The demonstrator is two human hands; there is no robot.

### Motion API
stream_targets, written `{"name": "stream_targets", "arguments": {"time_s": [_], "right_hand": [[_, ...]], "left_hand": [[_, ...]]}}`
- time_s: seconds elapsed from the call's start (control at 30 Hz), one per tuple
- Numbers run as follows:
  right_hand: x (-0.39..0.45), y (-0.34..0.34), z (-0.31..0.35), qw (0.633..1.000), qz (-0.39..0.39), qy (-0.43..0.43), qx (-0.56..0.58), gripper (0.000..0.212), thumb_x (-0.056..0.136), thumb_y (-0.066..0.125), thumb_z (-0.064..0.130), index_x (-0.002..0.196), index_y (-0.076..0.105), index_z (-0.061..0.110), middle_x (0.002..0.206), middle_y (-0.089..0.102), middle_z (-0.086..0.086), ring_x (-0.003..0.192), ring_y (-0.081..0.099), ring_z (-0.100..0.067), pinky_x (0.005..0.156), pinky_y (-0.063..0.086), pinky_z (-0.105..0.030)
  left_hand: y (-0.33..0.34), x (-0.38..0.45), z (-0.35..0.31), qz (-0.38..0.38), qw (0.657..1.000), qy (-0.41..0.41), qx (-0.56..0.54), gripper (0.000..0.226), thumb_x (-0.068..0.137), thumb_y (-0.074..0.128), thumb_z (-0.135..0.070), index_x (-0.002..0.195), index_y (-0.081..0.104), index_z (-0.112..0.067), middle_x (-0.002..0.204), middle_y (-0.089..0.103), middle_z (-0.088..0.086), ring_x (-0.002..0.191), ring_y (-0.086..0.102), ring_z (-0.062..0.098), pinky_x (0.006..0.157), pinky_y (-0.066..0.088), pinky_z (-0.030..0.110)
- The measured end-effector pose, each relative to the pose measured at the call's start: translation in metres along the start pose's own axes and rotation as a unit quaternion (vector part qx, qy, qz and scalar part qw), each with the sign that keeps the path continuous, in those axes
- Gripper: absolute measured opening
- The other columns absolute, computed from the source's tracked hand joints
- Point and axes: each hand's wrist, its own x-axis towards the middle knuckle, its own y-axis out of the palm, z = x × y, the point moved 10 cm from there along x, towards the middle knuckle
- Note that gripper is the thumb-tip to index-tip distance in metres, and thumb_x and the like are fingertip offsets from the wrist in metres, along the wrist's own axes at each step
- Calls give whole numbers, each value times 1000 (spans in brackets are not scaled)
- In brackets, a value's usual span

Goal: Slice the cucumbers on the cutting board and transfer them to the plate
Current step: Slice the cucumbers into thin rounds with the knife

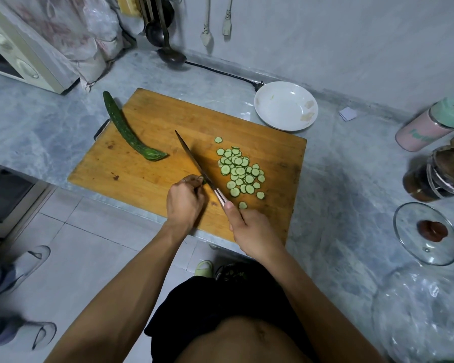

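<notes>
On the wooden board [147, 179] the right hand [252, 229] grips the pale handle of a knife [199, 169], thumb laid along the top, blade pointing away and up-left across the board. The left hand [185, 203] is curled, its fingertips pinching what seems to be a small green cucumber stub [203, 180] against the blade's left side; the fingers hide most of it. Right of the blade lies a heap of thin slices [240, 171], many overlapping, with a few loose ones at the edges. 1 whole cucumber [127, 131] lies at the board's far-left part, its far tip past the board's edge. The white plate [286, 106] sits on the grey table [338, 166] just beyond the board's far-right corner and holds no slices. A glass lid [426, 233] rests far right.
</notes>
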Motion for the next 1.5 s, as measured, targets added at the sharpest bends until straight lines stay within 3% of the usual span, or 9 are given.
{"name": "stream_targets", "arguments": {"time_s": [0.2, 0.43, 0.63, 0.77, 0.9, 1.03, 1.2, 1.37, 1.5], "right_hand": [[2, 5, -1, 1000, -3, 2, -4, 71, 101, 24, 60, 76, 63, 6, 79, 65, -12, 75, 60, -25, 72, 47, -35], [9, 13, 7, 999, 14, -4, -29, 61, 103, 25, 55, 59, 43, 16, 61, 47, -2, 60, 46, -15, 52, 29, -31], [28, 23, 3, 999, 23, 26, 10, 62, 102, 22, 59, 58, 43, 20, 60, 47, 0, 58, 49, -17, 69, 53, -42], [31, 25, 4, 999, 9, 29, 24, 62, 101, 24, 60, 59, 45, 20, 60, 48, 0, 65, 54, -26, 70, 56, -48], [30, 16, -5, 995, 3, 61, 83, 67, 101, 24, 60, 60, 48, 13, 52, 46, -2, 48, 47, -21, 45, 46, -31], [22, 11, -21, 981, 25, 113, 156, 65, 99, 27, 64, 71, 52, 11, 53, 42, -2, 39, 38, -15, 43, 33, -22], [18, -1, -17, 996, 15, 50, 67, 64, 101, 29, 58, 68, 56, 10, 46, 45, 6, 33, 40, -1, 48, 33, -25], [15, -19, -13, 999, -10, -22, -40, 56, 100, 40, 54, 59, 41, 16, 48, 43, 7, 44, 42, -6, 47, 28, -23], [10, -38, -15, 990, -19, -72, -121, 53, 96, 48, 55, 65, 46, 13, 59, 46, -5, 54, 45, -17, 53, 31, -33]], "left_hand": [[1, -1, 7, -12, 999, -25, -34, 24, 83, 58, -1, 100, 75, -4, 110, 72, 5, 95, 68, 23, 92, 50, 26], [3, 0, 4, -9, 999, -21, -35, 26, 81, 53, 0, 95, 75, -2, 104, 73, 7, 87, 68, 27, 80, 50, 26], [5, -2, 3, 6, 1000, 0, -24, 28, 79, 56, 3, 98, 75, -2, 113, 71, 4, 91, 68, 25, 85, 51, 26], [2, -2, 7, -8, 999, -9, -51, 28, 79, 56, 3, 98, 76, -3, 110, 72, 5, 94, 69, 23, 88, 52, 27], [-3, -2, 11, -29, 996, -23, -87, 23, 80, 63, 3, 97, 77, -5, 104, 73, 6, 97, 69, 18, 94, 50, 24], [-6, 0, 15, -38, 992, -29, -115, 17, 80, 70, -1, 94, 77, -6, 99, 74, 5, 94, 69, 14, 93, 48, 19], [-7, 3, 15, -28, 992, -26, -120, 18, 82, 68, -1, 96, 77, -9, 98, 74, 2, 89, 67, 13, 86, 45, 12], [-15, 6, 15, 6, 992, -21, -123, 18, 84, 67, -3, 97, 76, -10, 104, 73, 2, 98, 66, 14, 91, 45, 16], [-67, 3, 8, -88, 985, -10, -146, 16, 85, 66, -9, 94, 76, -16, 95, 72, -2, 92, 62, 9, 85, 50, 24]]}}
